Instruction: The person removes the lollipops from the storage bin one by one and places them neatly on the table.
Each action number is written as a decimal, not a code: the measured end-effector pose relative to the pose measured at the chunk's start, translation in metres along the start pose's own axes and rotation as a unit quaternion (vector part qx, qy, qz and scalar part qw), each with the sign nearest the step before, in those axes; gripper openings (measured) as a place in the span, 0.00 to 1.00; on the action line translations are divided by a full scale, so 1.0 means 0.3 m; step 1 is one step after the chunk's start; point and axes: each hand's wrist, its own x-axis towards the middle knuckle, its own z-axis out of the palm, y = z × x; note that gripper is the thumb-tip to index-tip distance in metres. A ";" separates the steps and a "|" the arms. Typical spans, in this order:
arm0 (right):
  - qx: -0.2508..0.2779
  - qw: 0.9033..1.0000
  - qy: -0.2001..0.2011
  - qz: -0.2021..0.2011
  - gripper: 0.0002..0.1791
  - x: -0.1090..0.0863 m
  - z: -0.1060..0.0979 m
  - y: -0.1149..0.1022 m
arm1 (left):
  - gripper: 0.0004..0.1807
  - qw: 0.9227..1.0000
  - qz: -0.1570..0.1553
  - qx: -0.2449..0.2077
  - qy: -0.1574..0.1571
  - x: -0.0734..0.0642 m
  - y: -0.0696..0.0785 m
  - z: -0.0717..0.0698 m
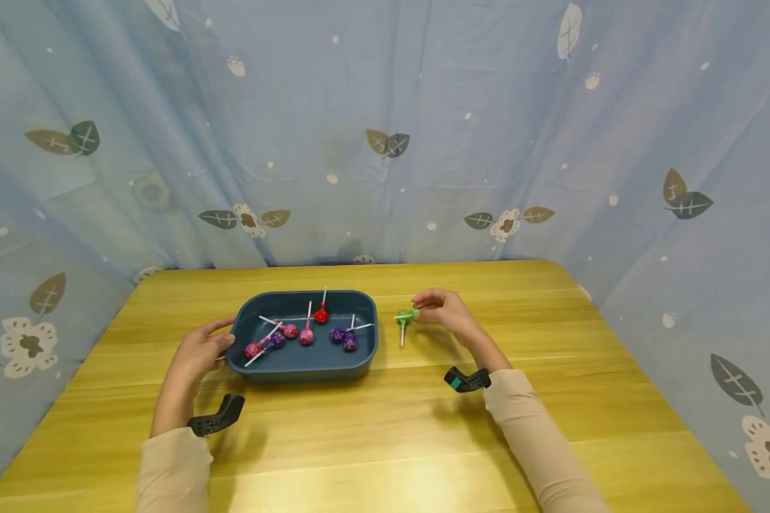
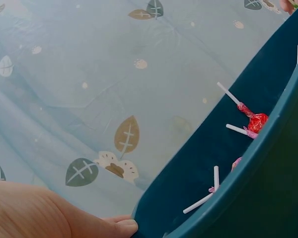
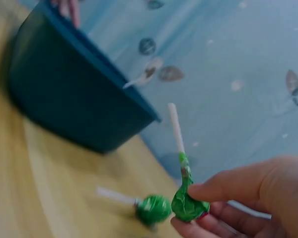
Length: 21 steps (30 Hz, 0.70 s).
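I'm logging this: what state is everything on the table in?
Blue rounded rectangular bin: upright, open-topped, gripped by left hand
Round red, pink and purple lollipops: wrapped, inside the bin
Round green lollipop, white stick: wrapped, pinched by right hand
Second green lollipop: wrapped, lying on yellow wood-grain table

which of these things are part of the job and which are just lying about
Part of the job:
blue bin, rim held by the left hand
red, pink and purple lollipops inside
green lollipop pinched by the right hand
second green lollipop close by

Just around:
table
patterned curtain
black wrist devices
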 end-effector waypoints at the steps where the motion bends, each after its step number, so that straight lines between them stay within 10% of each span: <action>1: -0.009 1.000 -0.001 -0.004 0.19 0.000 -0.003 0.004 | 0.27 1.000 -0.001 -0.001 0.000 0.001 0.000 0.000; 21: -0.081 0.991 -0.070 -0.083 0.25 -0.003 -0.028 -0.016 | 0.27 1.000 -0.007 0.000 0.003 0.002 -0.004 0.001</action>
